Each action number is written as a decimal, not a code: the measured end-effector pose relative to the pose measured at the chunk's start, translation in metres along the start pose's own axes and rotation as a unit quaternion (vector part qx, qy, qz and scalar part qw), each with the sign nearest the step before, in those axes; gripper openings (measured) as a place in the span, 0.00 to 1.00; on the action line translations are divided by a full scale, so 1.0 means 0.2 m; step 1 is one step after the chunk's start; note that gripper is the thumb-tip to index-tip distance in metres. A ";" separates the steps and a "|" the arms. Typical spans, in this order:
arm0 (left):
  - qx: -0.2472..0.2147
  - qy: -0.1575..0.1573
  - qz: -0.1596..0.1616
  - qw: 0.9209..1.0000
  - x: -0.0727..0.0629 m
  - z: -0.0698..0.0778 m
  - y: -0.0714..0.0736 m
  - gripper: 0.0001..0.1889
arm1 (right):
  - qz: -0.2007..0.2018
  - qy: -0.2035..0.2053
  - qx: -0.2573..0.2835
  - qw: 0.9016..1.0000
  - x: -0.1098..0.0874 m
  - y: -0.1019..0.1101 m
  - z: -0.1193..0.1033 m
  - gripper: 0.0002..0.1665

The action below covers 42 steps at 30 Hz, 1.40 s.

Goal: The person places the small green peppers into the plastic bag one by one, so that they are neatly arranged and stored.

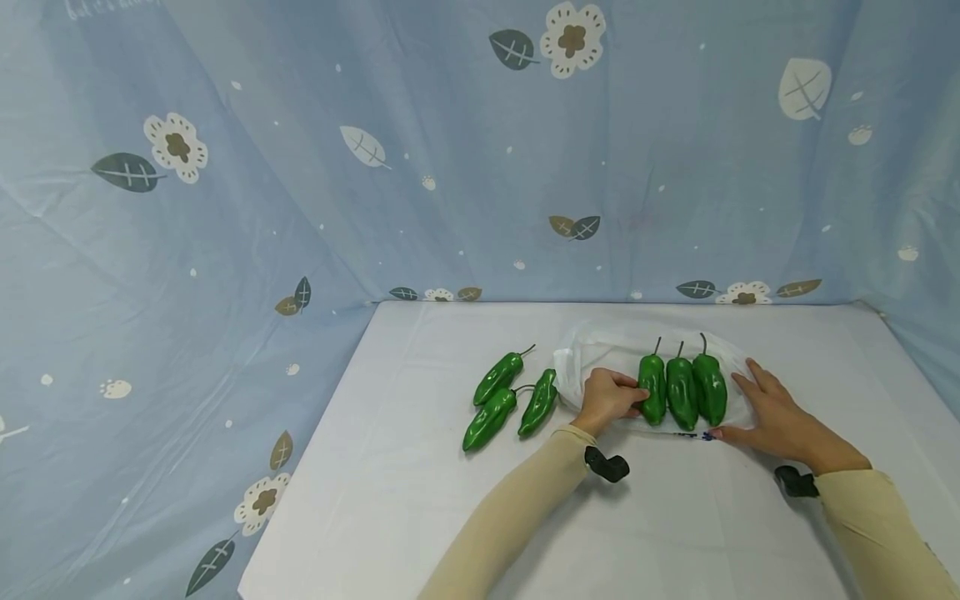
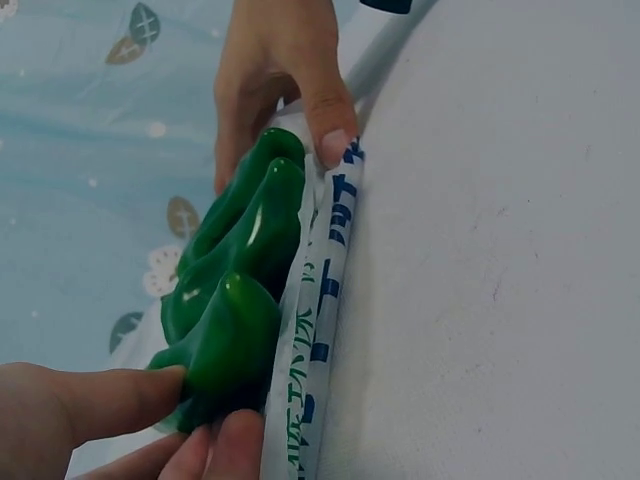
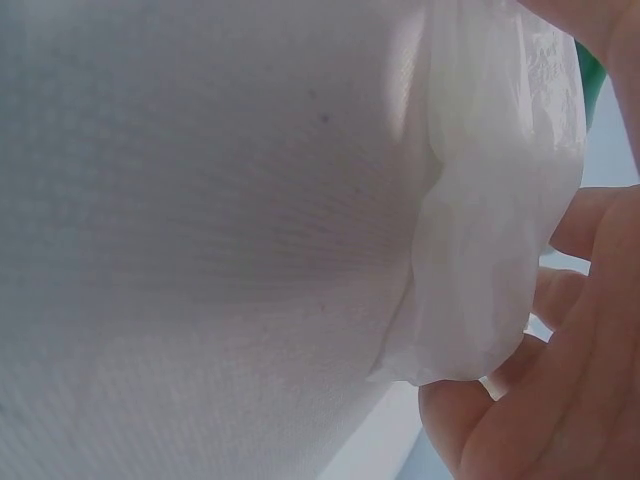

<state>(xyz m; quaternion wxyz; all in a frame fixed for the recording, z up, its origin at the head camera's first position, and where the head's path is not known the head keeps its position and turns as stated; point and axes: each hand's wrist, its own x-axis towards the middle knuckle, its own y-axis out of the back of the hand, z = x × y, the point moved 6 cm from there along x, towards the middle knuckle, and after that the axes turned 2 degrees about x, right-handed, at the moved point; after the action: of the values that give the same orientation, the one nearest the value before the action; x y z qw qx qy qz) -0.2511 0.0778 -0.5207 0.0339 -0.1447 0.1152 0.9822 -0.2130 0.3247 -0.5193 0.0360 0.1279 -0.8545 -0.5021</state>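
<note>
Three green peppers lie side by side on a white plastic bag (image 1: pixel 602 346), stems pointing away from me. The leftmost green pepper (image 1: pixel 652 388) is pinched between the thumb and fingers of my left hand (image 1: pixel 607 397). Beside it are the middle pepper (image 1: pixel 682 395) and the right pepper (image 1: pixel 709 389). My right hand (image 1: pixel 780 423) holds the bag's right end, thumb at the near edge and fingers round the far side. In the left wrist view, blue and green print runs along the bag's near edge (image 2: pixel 322 315). White plastic (image 3: pixel 480 250) bulges against the fingers in the right wrist view.
Left of the bag, three more green peppers lie on the white table (image 1: pixel 375 500): an upper one (image 1: pixel 498 378), a lower one (image 1: pixel 490 420) and one closest to the bag (image 1: pixel 538 404). A blue patterned cloth (image 1: pixel 450 167) hangs behind and to the left of the table.
</note>
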 end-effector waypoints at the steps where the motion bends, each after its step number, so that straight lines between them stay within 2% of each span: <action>1: 0.001 -0.001 -0.001 1.000 0.00 0.00 0.00 0.05 | -0.001 -0.001 0.000 1.000 0.00 0.00 0.00 0.70; 10: 0.011 -0.011 -0.016 1.000 0.00 0.02 0.00 0.07 | 0.003 0.008 0.005 1.000 -0.01 0.00 -0.01 0.67; 22: 0.036 -0.005 -0.025 0.999 0.00 0.03 0.02 0.12 | -0.008 0.004 0.006 1.000 -0.01 -0.01 -0.01 0.65; 26: 0.033 -0.028 -0.031 0.999 -0.01 0.06 0.04 0.15 | -0.010 -0.001 0.004 1.000 -0.02 0.00 -0.01 0.66; 31: 0.008 -0.070 -0.058 0.996 -0.03 0.13 0.09 0.16 | -0.011 -0.004 0.001 1.000 -0.02 0.00 -0.01 0.68; 37: -0.013 -0.104 -0.089 0.990 -0.07 0.20 0.17 0.12 | -0.009 0.002 0.008 1.000 -0.02 0.00 0.00 0.66; 42: -0.010 -0.128 -0.102 0.986 -0.09 0.25 0.28 0.10 | -0.013 0.001 0.003 1.000 -0.02 0.01 -0.01 0.67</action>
<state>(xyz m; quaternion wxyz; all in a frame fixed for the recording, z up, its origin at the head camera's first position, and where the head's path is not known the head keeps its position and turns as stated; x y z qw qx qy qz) -0.2526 0.0355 -0.4562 0.1471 -0.0291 0.0844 0.9851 -0.2098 0.3243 -0.5172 0.0297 0.1392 -0.8542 -0.5000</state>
